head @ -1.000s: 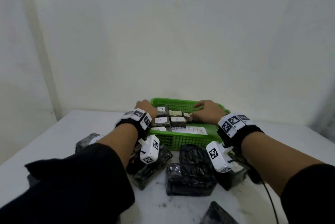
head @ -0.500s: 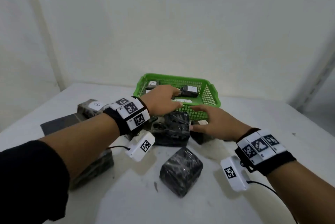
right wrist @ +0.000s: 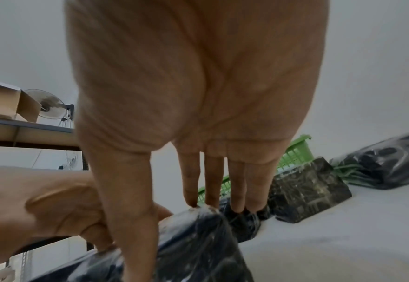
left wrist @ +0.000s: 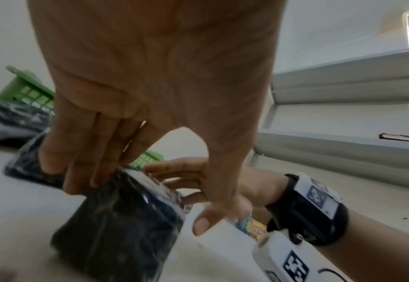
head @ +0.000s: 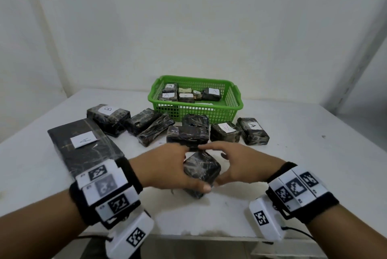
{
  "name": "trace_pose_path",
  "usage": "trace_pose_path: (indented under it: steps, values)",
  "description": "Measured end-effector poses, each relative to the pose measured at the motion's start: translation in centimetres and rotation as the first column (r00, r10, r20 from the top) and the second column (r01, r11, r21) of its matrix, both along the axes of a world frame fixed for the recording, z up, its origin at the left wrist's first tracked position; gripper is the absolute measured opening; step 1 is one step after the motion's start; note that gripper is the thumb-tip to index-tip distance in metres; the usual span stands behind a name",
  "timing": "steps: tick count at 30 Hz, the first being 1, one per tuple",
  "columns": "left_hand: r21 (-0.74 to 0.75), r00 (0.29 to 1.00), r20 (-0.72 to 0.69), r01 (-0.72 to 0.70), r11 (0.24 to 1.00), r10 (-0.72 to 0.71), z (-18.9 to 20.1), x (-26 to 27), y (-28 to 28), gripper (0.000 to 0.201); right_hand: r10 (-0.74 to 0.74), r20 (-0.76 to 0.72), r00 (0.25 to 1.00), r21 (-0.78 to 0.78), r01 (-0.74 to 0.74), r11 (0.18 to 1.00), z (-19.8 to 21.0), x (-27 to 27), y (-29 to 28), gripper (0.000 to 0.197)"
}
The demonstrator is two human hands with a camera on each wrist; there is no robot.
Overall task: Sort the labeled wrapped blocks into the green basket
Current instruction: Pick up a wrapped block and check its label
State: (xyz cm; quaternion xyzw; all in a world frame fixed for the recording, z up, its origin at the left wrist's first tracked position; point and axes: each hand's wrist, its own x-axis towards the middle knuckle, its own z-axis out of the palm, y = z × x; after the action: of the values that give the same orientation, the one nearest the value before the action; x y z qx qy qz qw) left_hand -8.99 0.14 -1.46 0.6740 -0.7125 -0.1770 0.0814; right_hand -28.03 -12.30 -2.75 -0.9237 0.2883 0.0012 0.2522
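A dark wrapped block (head: pixel 202 169) with no label showing stands near the table's front edge. My left hand (head: pixel 184 166) grips it, fingers over its far top edge and thumb on the near side. My right hand (head: pixel 217 164) holds the same block (right wrist: pixel 198 248) from the right, straight fingertips on the far edge and thumb down the near face. The left wrist view shows the block (left wrist: pixel 121 219) tipped under my curled fingers. The green basket (head: pixel 234 101) stands at the back with several labelled blocks inside.
Loose wrapped blocks lie between me and the basket: one marked B (head: pixel 109 118), two labelled ones (head: pixel 225 133) (head: pixel 252 131) at right, unlabelled ones (head: pixel 156 133) (head: pixel 188 135) in the middle. A flat slab marked A (head: pixel 83 145) lies at left. Grey shelving (left wrist: pixel 343 95) stands to the right.
Both hands have come back out of the basket toward me. They have closed round the near dark block, which stood untouched half a second ago.
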Motion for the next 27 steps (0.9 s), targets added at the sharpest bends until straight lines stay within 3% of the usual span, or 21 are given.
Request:
trace_pose_path:
  steps: [4,7,10,12,15,18,20,22,27]
  values:
    - [0.007,0.995,0.041,-0.091,0.996,0.091,-1.3,-0.1,-0.6,0.05,-0.025,0.045,0.999,0.012,0.025,1.0,-0.5,1.2,-0.2,0.083]
    - [-0.023,0.975,-0.165,-0.154,0.988,0.148,-1.4,1.8,-1.4,0.054,-0.081,0.135,0.987,0.056,0.074,0.996,-0.6,1.4,-1.5,0.076]
    - [0.015,0.805,-0.572,-0.183,0.983,0.158,-1.7,3.5,-1.6,0.07,-0.192,0.299,0.935,0.199,0.136,0.971,-0.7,1.3,-2.8,0.067]
    - [-0.024,0.693,-0.707,-0.228,0.973,0.145,-1.9,3.9,-2.0,0.071,-0.262,0.412,0.873,0.283,0.151,0.947,-0.6,1.7,-3.3,0.061]
    - [-0.143,0.615,-0.78,-0.361,0.922,0.12,-1.5,4.3,-3.3,0.059,-0.332,0.545,0.77,0.404,0.106,0.909,-0.1,2.8,-3.5,0.057]
    - [-0.186,0.519,-0.852,-0.425,0.886,0.07,-0.8,5.0,-4.9,0.046,-0.374,0.619,0.691,0.519,-0.002,0.855,0.4,4.3,-4.2,0.066]
    - [-0.182,0.445,-0.895,-0.419,0.889,0.027,-0.5,5.3,-5.7,0.048,-0.428,0.663,0.614,0.578,-0.057,0.814,0.5,5.3,-4.9,0.072]
    - [-0.185,0.422,-0.906,-0.424,0.887,0.013,-0.3,5.4,-6.6,0.059,-0.459,0.704,0.542,0.58,-0.065,0.812,0.8,6.2,-5.5,0.072]
    - [-0.217,0.376,-0.926,-0.479,0.851,-0.025,0.5,6.1,-7.8,0.045,-0.462,0.703,0.541,0.587,-0.074,0.807,1.1,7.8,-6.8,0.07]
